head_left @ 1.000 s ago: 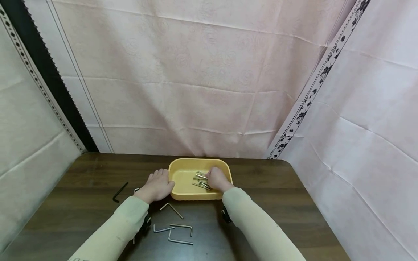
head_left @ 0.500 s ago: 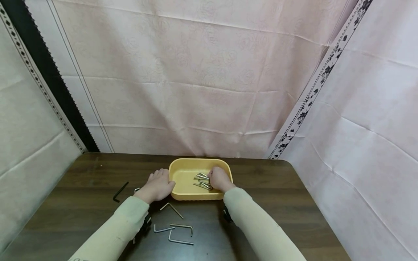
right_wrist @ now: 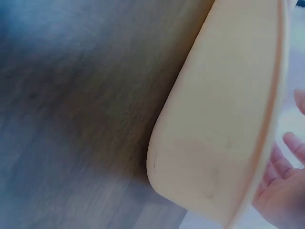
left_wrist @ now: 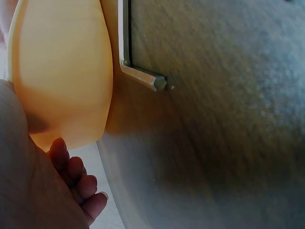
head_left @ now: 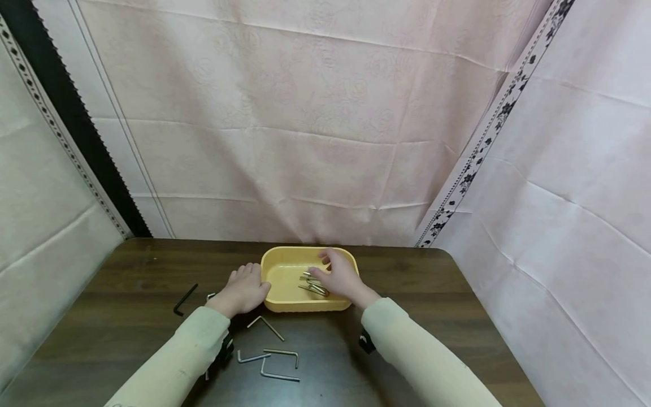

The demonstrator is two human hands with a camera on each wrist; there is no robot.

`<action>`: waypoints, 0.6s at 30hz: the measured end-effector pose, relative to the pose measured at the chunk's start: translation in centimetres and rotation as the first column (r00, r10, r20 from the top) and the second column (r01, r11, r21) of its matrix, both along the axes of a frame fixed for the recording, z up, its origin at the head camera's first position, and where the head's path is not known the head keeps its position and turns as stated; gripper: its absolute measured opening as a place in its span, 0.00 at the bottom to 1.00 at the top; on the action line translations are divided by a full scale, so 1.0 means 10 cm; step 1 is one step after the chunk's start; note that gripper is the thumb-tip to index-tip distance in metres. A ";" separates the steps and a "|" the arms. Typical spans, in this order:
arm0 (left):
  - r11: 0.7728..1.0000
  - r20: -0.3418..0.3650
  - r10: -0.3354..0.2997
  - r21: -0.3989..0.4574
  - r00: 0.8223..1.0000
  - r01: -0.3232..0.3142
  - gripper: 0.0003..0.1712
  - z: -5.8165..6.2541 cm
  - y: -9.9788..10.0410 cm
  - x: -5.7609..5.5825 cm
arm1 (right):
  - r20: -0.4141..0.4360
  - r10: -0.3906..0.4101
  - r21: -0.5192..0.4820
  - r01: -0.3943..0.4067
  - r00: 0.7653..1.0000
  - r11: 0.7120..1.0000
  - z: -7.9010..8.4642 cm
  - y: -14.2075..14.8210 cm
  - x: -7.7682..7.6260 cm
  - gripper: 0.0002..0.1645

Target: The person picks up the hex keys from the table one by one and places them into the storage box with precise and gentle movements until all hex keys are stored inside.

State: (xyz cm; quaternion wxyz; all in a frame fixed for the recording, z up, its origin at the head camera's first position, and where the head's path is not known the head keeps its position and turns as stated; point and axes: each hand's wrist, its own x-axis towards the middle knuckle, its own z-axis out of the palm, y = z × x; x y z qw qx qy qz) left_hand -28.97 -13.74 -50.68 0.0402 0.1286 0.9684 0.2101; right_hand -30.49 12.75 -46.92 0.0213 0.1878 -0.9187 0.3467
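Observation:
A yellow plastic tray stands near the table's far edge. Several brass-coloured hex keys lie in a loose pile inside it. My left hand holds the tray's left end, thumb over the rim; in the left wrist view its fingers bend beside the tray's wall. My right hand hovers above the tray's right half, thumb and fingers spread apart. I see nothing held in it. The right wrist view shows its fingers past the rim, partly hidden by the wall.
On the near side of the tray lie several silvery hex keys, including one bent key close to the tray and another nearer me. A black hex key lies left of my left hand. Pale cloth hangs behind the table.
The right hand was curled low at the hex keys in the tray; now it has lifted slightly and its fingers have spread. The left hand keeps its place on the tray.

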 end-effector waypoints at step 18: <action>1.000 -0.004 -0.008 -0.009 1.000 0.008 0.19 0.00 0.00 -0.01 | -0.043 0.247 -0.173 -0.251 0.968 0.952 0.08 0.21 0.74 0.27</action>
